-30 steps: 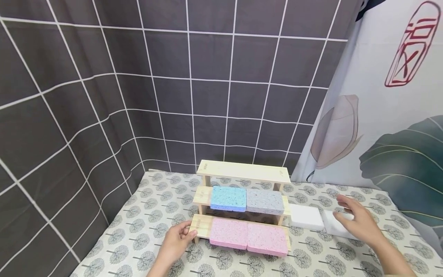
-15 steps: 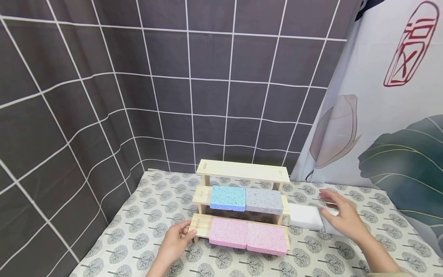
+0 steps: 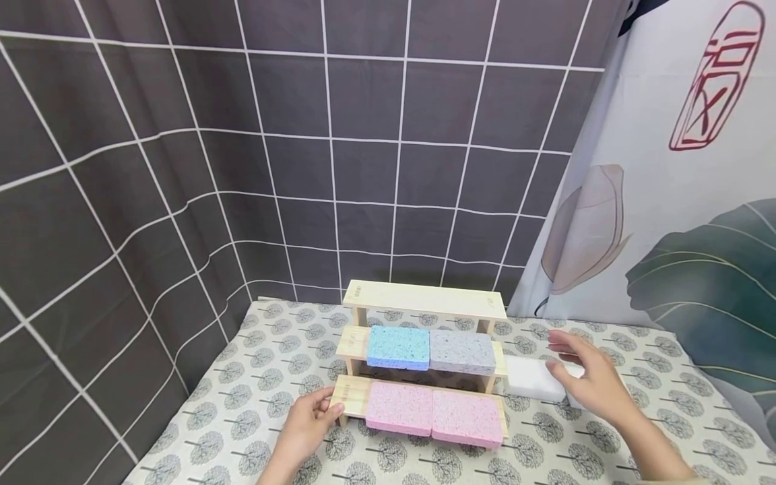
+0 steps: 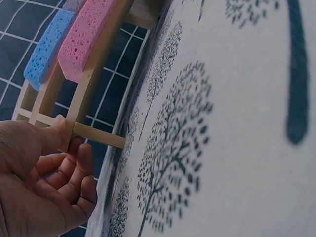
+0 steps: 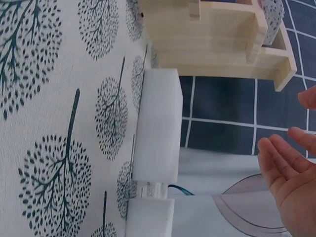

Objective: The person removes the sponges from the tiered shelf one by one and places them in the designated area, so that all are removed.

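Landmark: the wooden rack [image 3: 424,300]. At its near left corner I have the left hand [image 3: 305,421] pinching the lowest board, thumb on top, curled fingers beneath; I judge this grip steadies the rack. Right of the rack, the right hand [image 3: 591,384] is held over the white blocks with thumb and fingers spread wide, holding nothing; that gap looks suited to a block's width. One white block [image 5: 158,126] lies flat just beside the rack; a second white block [image 5: 149,218] lies farther out. No container noted; the rack's open tiers bear pink sponges [image 3: 400,407] on the lowest, a blue sponge [image 3: 397,345] and a grey sponge [image 3: 462,350] on the middle, paired, probably to fit the boards' length.
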Demonstrator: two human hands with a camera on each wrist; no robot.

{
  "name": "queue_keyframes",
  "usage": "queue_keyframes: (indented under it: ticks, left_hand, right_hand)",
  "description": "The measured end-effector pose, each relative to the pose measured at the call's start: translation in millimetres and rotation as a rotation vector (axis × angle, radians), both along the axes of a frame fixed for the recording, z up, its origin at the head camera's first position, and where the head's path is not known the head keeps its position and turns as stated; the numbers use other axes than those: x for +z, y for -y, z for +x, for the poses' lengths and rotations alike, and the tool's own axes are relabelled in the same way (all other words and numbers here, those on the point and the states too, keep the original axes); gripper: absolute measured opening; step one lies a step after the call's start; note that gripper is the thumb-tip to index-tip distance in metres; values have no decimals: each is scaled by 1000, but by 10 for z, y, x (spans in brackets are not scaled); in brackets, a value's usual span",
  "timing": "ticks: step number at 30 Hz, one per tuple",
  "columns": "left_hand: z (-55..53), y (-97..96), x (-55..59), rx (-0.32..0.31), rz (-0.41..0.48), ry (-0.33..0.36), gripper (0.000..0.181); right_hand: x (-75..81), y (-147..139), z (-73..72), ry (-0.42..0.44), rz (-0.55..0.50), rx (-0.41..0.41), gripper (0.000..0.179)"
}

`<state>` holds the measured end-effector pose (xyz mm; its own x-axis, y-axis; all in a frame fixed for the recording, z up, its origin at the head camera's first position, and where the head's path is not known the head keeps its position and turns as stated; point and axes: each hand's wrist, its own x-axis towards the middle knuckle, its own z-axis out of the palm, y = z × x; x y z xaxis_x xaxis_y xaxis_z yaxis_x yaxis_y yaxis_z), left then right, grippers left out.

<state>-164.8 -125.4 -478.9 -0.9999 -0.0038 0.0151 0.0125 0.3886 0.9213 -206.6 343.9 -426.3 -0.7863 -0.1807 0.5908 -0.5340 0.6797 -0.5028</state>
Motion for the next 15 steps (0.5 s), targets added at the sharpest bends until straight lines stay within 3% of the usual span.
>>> queue_keyframes:
  ticks: [15]
  left_hand:
    - [2,0,10,4,-12,8,52]
  right_hand:
    - [44,206,-30,-43,-5,56,56]
